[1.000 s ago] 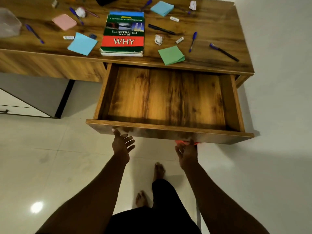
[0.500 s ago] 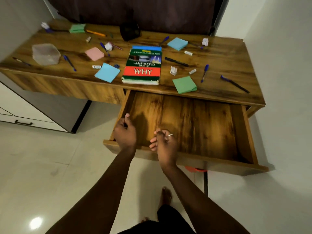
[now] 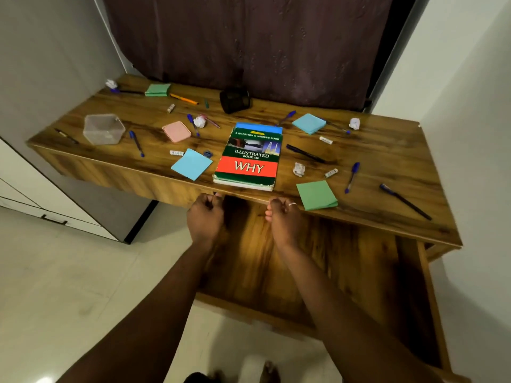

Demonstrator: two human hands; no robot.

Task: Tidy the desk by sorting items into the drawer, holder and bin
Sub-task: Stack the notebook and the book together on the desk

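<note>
- The book [image 3: 249,156] lies flat at the front edge of the desk [image 3: 387,167]. Its long axis runs straight away from the person, and its near short edge sits almost flush with the desk lip.
- The left hand [image 3: 206,219] is just below the book's near left corner and the right hand [image 3: 284,222] just below its near right corner. The book is directly ahead and slightly above both, about equally near to each.
- Both hands have their fingers curled in with nothing visible inside them. The left hand's knuckles reach the desk lip, though I cannot tell whether they touch it.
- The drawer [image 3: 345,258] stands pulled out beneath the wrists and shows bare wood, so I judge a two-handed lift can slide the book toward the body and down into it.
- A blue note pad [image 3: 191,163] lies just left of the book, and a green note pad [image 3: 316,194] lies near its right corner, beside the right hand.
- The dark holder [image 3: 235,100] stands well beyond the book's far end.
</note>
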